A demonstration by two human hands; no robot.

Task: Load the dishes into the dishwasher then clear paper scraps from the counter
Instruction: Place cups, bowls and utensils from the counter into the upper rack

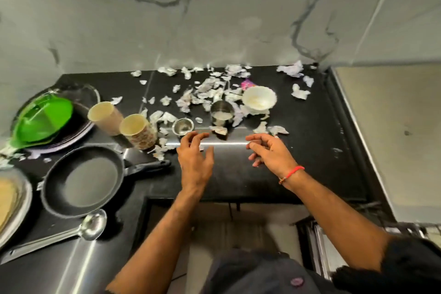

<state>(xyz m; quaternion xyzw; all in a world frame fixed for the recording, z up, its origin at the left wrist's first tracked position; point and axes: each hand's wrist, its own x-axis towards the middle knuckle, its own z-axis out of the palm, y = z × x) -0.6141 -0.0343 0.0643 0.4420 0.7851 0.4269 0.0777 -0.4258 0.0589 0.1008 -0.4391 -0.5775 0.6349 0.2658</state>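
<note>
I see both hands over the tabletop [298, 150] | left hand [195, 160] empty, fingers spread; right hand [269, 150] empty, loosely curled | paper scraps [205, 93] at 12 o'clock

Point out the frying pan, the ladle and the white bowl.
frying pan [90, 180], head view, middle of its base
ladle [93, 224], head view, its scoop
white bowl [259, 98], head view, inside the bowl
</note>
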